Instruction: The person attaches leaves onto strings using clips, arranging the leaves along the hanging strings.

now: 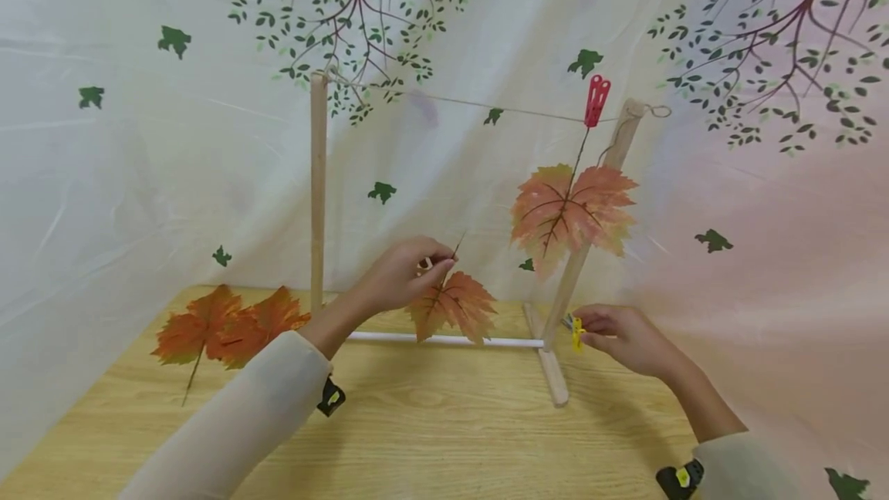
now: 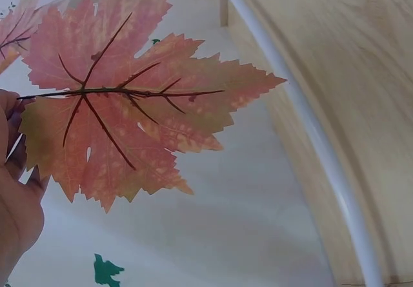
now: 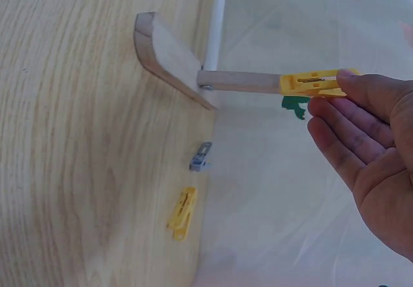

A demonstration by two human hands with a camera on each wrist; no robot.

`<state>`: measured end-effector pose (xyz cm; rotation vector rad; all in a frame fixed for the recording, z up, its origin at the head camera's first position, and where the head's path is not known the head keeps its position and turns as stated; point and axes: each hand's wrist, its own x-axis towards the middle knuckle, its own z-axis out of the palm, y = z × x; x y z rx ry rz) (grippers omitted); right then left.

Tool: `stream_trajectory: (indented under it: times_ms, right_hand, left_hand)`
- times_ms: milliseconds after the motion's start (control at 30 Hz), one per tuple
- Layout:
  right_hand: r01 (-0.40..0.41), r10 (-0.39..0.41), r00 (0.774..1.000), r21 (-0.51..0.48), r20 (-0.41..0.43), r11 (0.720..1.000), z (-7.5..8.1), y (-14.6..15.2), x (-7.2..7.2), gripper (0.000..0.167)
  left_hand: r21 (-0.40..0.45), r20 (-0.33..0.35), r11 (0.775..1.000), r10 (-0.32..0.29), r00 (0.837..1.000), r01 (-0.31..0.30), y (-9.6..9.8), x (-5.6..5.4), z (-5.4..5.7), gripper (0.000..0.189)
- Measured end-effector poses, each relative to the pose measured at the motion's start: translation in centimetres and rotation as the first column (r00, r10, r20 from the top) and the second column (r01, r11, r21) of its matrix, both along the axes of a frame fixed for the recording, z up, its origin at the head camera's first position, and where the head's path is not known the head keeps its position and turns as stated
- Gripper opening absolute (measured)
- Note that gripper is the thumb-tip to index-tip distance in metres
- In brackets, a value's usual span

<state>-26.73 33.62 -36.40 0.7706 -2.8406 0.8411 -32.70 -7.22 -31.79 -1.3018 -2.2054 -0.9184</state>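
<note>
My left hand pinches the thin dark stem of an orange artificial maple leaf, which hangs blade down in front of the white crossbar. The same leaf fills much of the left wrist view, with my left fingers at its stem. Right of the frame's post, my right hand pinches a yellow clothespin between thumb and fingers. A second leaf hangs from the string by a red clothespin near the right post.
Two orange leaves lie on the wooden table at the left. The stand has a left post, a right post and a white crossbar. A grey clothespin and another yellow clothespin lie near the table edge.
</note>
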Motion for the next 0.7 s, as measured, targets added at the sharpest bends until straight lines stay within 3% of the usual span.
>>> stream_trajectory:
  times_ms: [367,700]
  right_hand:
    - [-0.051,0.051,0.999,0.045,-0.004,0.998,2.1,-0.8,0.2,0.035]
    - [-0.116,0.115,0.993,0.064,0.016,0.991,4.5,-1.7,0.4,0.034]
  left_hand:
    - [-0.004,-0.035,0.998,-0.062,0.997,0.062,2.0,0.5,3.3,0.015]
    - [0.000,-0.024,0.999,-0.045,0.999,0.045,4.0,0.8,5.9,0.017]
